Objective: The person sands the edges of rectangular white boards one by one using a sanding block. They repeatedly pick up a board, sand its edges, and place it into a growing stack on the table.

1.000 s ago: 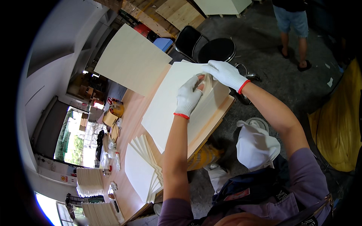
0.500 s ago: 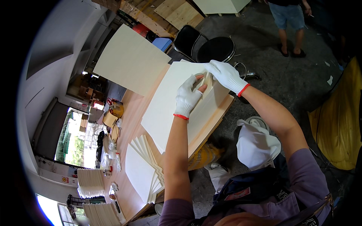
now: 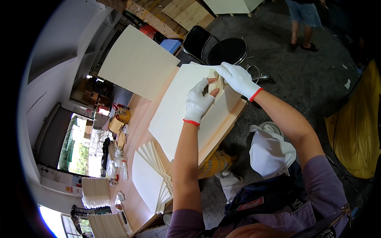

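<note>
A pile of large cream sheets (image 3: 172,113) lies on the wooden table in front of me. My left hand (image 3: 198,102), in a white glove with bare thumb and fingertip showing, grips a bent-up bundle of sheet edges (image 3: 219,85) at the pile's right side. From the other side, my right hand (image 3: 237,80) closes over the top of the same curled edges, its thumb side toward the pile. How many sheets each hand has is not clear. Closer to me, a fanned stack of smaller cream sheets (image 3: 147,178) sits left of my left forearm.
The table (image 3: 137,115) carries a tape roll (image 3: 124,115) and plastic bags along its left side. A large sheet (image 3: 137,63) juts past its far edge. Beyond stands a black chair (image 3: 226,51); farther right, a person (image 3: 303,23). White cloth (image 3: 270,152) lies below my right arm.
The bent sheet edges between my hands have shifted slightly, with a lifted flap showing more above my left fingers. Both hands stay nearly in place. The person at the back has stepped.
</note>
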`<act>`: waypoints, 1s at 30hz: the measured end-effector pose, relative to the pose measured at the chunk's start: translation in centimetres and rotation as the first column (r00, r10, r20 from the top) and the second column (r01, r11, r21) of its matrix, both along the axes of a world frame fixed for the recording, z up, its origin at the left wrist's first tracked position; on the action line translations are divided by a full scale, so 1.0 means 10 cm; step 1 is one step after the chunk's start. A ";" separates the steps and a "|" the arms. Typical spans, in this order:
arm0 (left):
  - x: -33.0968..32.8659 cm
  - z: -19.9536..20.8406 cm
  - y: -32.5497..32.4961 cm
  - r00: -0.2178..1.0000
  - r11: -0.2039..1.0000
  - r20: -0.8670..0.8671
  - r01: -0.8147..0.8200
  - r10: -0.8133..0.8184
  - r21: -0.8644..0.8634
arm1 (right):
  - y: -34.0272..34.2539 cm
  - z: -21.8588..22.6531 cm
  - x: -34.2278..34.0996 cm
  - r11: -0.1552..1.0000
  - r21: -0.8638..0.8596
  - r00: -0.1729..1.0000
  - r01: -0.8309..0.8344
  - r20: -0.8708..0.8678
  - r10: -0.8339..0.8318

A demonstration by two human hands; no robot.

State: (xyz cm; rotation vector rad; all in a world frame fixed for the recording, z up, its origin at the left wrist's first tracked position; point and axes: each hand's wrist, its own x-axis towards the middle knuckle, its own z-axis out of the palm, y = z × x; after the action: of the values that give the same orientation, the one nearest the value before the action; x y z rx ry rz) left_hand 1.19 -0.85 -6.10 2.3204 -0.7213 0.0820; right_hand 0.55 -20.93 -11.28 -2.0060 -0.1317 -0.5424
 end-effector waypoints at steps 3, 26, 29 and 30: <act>0.01 0.00 0.01 1.000 1.000 -0.028 -0.009 0.009 -0.003 | -0.01 -0.01 0.01 1.000 -0.002 1.000 0.006 -0.003 -0.006; -0.02 0.01 0.00 1.000 0.999 0.030 -0.003 0.002 0.039 | 0.03 0.00 -0.03 0.998 0.066 1.000 0.006 0.015 -0.007; -0.01 -0.01 -0.01 0.999 1.000 0.031 0.023 -0.023 0.015 | 0.01 -0.01 -0.03 0.997 0.070 1.000 0.007 0.016 -0.008; -0.01 0.00 -0.01 0.999 0.999 0.030 0.029 -0.029 0.018 | 0.01 -0.01 -0.03 0.997 0.071 1.000 0.008 0.016 -0.009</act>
State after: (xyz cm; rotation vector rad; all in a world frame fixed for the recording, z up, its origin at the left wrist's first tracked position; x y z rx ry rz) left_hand 1.09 -0.93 -6.10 2.3294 -0.7738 0.0984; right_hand 0.20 -20.82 -11.33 -1.9339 -0.1125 -0.5616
